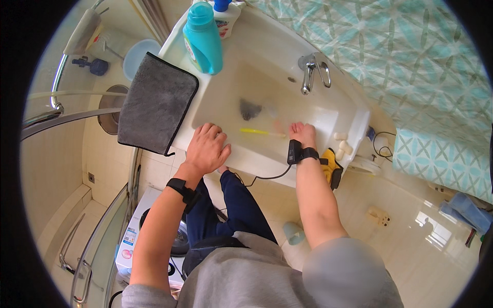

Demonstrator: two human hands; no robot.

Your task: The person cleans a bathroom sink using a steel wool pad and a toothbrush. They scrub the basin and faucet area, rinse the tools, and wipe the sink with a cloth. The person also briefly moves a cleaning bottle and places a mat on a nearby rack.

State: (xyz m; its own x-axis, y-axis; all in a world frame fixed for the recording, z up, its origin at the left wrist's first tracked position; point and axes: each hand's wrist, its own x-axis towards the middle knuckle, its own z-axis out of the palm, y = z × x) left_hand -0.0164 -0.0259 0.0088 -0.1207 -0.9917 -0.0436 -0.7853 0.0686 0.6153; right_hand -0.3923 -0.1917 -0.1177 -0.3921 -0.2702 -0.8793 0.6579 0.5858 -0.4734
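At the sink's [354, 120] front edge, left hand [207, 149] rests flat, fingers spread; right hand [302, 134] dips into water near a yellow brush [261, 132], grip unclear.

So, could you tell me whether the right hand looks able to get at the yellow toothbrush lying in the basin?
Probably yes. The right hand is already at the sink's front rim, and the yellow toothbrush lies in the water just beside it with nothing between them.
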